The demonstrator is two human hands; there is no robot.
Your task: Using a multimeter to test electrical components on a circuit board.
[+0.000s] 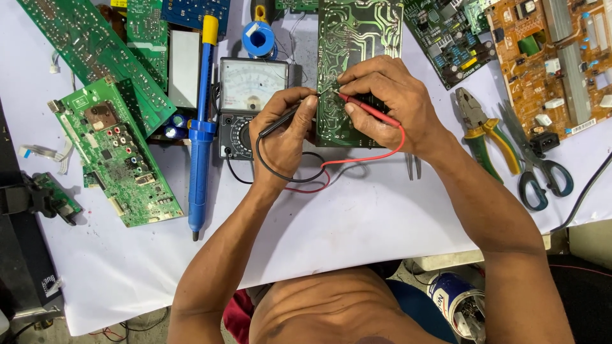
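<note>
My left hand (284,134) pinches a black test probe (280,121), its tip touching the underside of a green circuit board (357,38) lying solder side up at top centre. Over the same board my right hand (389,102) grips a red test probe (370,111) and presses its tip close beside the black one. The red and black leads (319,172) loop across the white table sheet back to an analog multimeter (252,95) just left of my left hand.
A blue desoldering pump (201,134) lies left of the meter. Green boards (118,153) fill the left side, an orange board (554,64) the top right. Pliers (484,127), scissors (535,165), tweezers (414,165) and a solder spool (258,38) lie around.
</note>
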